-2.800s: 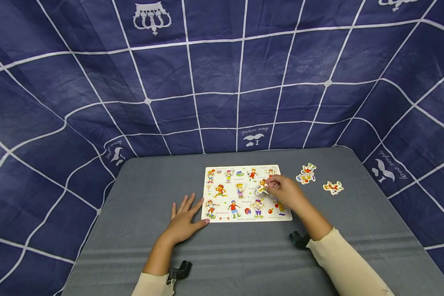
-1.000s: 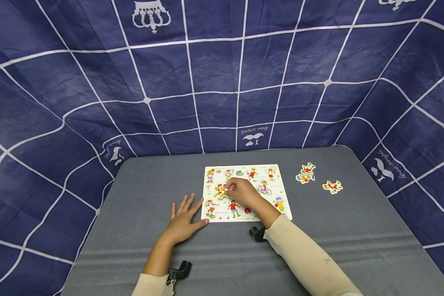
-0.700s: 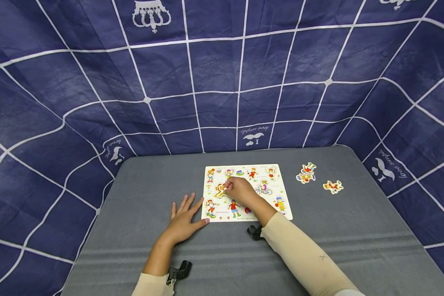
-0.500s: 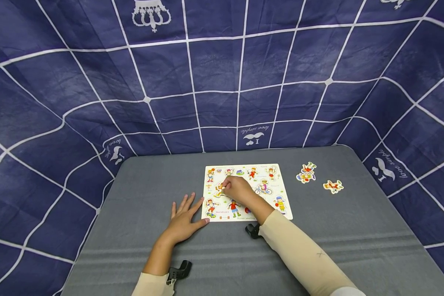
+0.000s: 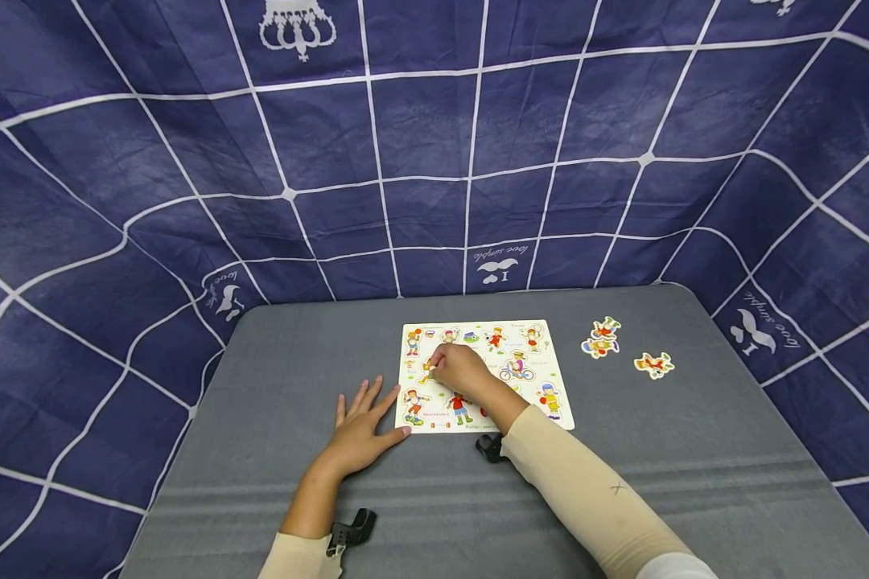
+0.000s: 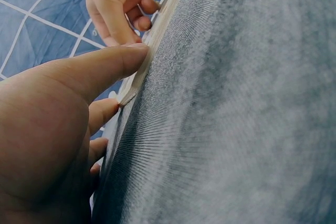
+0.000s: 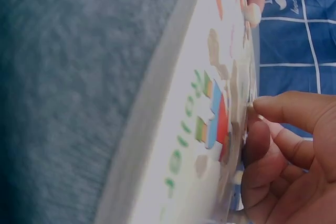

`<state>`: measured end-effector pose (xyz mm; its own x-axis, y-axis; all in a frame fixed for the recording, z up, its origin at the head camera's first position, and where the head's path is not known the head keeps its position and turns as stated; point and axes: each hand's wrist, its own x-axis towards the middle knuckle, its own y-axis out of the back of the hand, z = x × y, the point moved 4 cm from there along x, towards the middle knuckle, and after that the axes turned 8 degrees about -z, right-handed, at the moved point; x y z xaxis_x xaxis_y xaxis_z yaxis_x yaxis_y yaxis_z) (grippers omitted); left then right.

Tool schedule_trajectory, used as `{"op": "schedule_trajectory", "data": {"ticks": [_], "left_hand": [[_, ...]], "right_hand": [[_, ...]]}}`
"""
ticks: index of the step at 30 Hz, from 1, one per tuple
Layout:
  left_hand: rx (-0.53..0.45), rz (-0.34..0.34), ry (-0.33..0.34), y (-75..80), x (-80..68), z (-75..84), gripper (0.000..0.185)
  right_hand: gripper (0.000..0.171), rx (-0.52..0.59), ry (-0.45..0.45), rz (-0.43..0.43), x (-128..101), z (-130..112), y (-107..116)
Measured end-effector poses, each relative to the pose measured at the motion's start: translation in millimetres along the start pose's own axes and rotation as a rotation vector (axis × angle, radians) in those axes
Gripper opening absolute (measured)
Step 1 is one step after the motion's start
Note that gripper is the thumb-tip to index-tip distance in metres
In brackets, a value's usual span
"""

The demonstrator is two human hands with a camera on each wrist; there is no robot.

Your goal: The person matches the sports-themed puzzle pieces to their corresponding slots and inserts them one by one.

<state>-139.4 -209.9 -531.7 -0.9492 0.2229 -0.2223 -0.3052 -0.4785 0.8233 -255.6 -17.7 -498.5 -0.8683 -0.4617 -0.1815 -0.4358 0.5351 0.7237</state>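
A white sports-themed puzzle board (image 5: 507, 418) lies on the grey table. My right hand (image 5: 467, 374) is over its left-middle part, thumb and fingertips pinching a small puzzle piece at the running figure (image 5: 426, 371); the hand hides most of the piece. In the right wrist view, the right hand's fingertips (image 7: 257, 140) are close against the board's face. My left hand (image 5: 362, 430) lies spread beside the board's lower left corner. Its thumb (image 6: 131, 59) touches the board's edge in the left wrist view.
Right of the board, two overlapping figure pieces (image 5: 599, 347) lie on the grey table (image 5: 297, 346), with another figure piece (image 5: 654, 365) farther right. A blue curtain (image 5: 434, 137) with white grid lines rises behind and at both sides.
My right hand has moved left across the board with the puzzle piece, from the bicycle figure to the running figure, then crept slightly farther left. My left hand stays in place.
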Motion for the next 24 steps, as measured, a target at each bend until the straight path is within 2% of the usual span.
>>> {"op": "schedule_trajectory", "data": {"ticks": [17, 24], "left_hand": [[-0.003, -0.004, 0.005, 1.6, -0.5, 2.5, 0.080], [-0.006, -0.002, 0.006, 1.4, -0.4, 2.9, 0.080]], "right_hand": [[0.003, -0.018, 0.008, 0.006, -1.0, -0.7, -2.4], [0.009, 0.013, 0.008, 0.000, -2.6, 0.5, -1.4]]}}
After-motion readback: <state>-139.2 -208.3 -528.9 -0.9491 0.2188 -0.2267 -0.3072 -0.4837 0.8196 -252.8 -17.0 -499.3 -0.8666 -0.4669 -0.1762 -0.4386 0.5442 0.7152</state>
